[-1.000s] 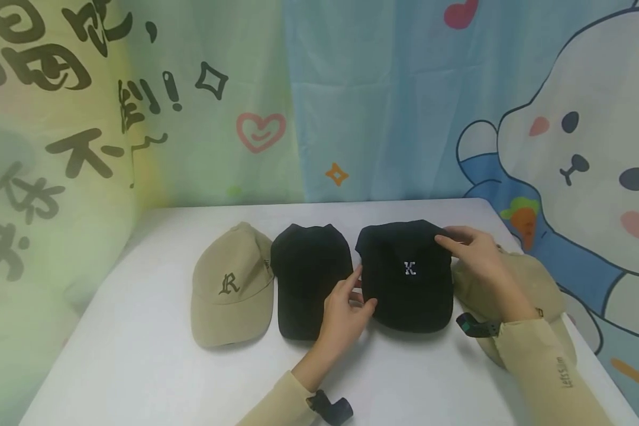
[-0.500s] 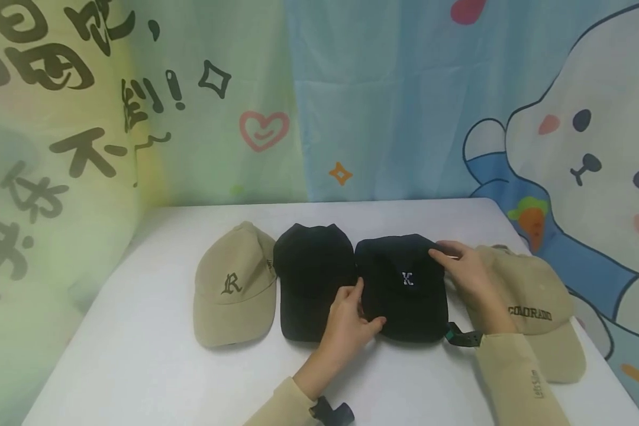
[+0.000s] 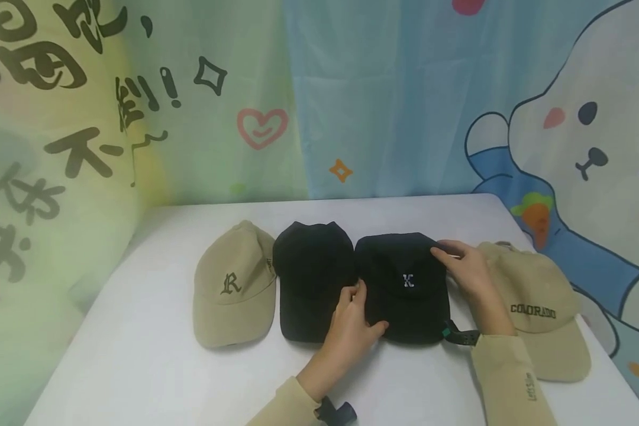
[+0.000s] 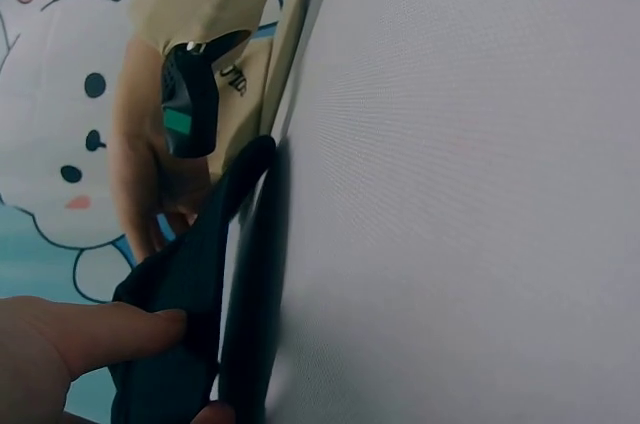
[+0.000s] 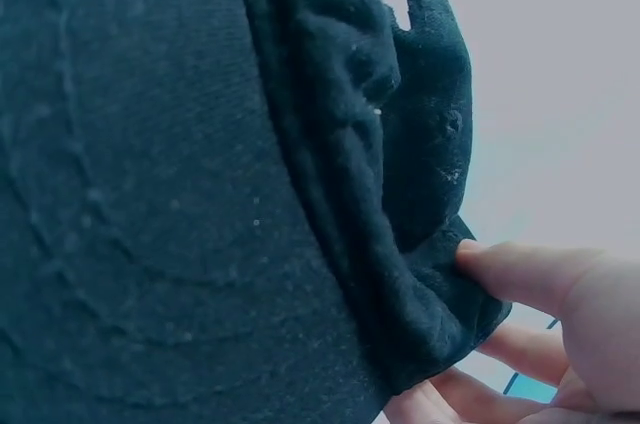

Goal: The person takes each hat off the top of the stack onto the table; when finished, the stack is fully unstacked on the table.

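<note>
The black cap with a white K (image 3: 404,313) lies on the white table, brim toward me. My left hand (image 3: 348,331) pinches its brim at the near left, thumb on top; in the left wrist view the thumb (image 4: 130,332) presses the dark cloth and a fingertip shows underneath. At the cap's back right, my right hand (image 3: 471,273) pinches the crown's edge between thumb and fingers, as the right wrist view of the dark cap (image 5: 180,194) also shows. Just left of it lies a plain black cap (image 3: 314,260), partly behind my left hand.
At the row's left end lies a beige cap with an R (image 3: 234,319). A beige COLORADO cap (image 3: 559,349) sits at the right end, partly behind my right forearm. The white table (image 3: 138,367) meets a printed curtain (image 3: 351,106) at the back.
Both hands have brought the K cap down onto the table, a little nearer to me and beside the plain black cap. In the last half second almost nothing has moved.
</note>
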{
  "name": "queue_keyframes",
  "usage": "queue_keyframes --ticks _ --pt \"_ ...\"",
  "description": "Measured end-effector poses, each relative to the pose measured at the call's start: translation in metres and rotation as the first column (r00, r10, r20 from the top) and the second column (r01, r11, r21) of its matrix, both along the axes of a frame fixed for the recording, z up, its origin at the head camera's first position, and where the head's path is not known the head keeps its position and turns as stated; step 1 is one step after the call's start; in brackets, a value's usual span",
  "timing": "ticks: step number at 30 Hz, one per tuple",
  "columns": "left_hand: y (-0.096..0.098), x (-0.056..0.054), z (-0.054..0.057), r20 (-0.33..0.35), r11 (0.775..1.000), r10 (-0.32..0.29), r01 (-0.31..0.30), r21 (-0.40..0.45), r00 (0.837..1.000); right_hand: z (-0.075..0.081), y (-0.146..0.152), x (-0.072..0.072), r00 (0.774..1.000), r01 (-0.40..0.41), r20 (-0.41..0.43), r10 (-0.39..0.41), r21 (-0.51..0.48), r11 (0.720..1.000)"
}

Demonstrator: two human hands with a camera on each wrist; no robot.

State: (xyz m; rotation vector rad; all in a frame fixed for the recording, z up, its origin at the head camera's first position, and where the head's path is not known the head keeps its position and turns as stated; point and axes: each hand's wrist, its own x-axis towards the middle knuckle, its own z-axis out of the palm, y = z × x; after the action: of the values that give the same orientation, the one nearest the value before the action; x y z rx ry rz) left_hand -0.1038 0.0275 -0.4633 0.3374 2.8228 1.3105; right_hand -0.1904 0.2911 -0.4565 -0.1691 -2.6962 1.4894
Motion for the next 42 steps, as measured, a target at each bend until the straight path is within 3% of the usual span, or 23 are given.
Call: queue_keyframes --ticks 10,24,42 --pt "0.0041 0.0001 0.0033 0.051 0.999 0.004 -0.002 -0.04 0.999 0.0022 0.0046 0.0012 0.998 -0.062 -0.009 0.063 0.108 0.992" --pt "0.0055 -0.0001 0.003 0.064 0.995 -0.003 0.01 -0.096 0.998 0.001 -0.0007 0.0014 0.995 -0.086 -0.036 0.096 0.213 0.973" --pt "0.0047 0.0032 0.0046 0.075 0.997 -0.006 0.013 -0.083 0.997 0.0038 0.0017 0.0013 0.99 -0.124 -0.04 0.138 0.235 0.964"
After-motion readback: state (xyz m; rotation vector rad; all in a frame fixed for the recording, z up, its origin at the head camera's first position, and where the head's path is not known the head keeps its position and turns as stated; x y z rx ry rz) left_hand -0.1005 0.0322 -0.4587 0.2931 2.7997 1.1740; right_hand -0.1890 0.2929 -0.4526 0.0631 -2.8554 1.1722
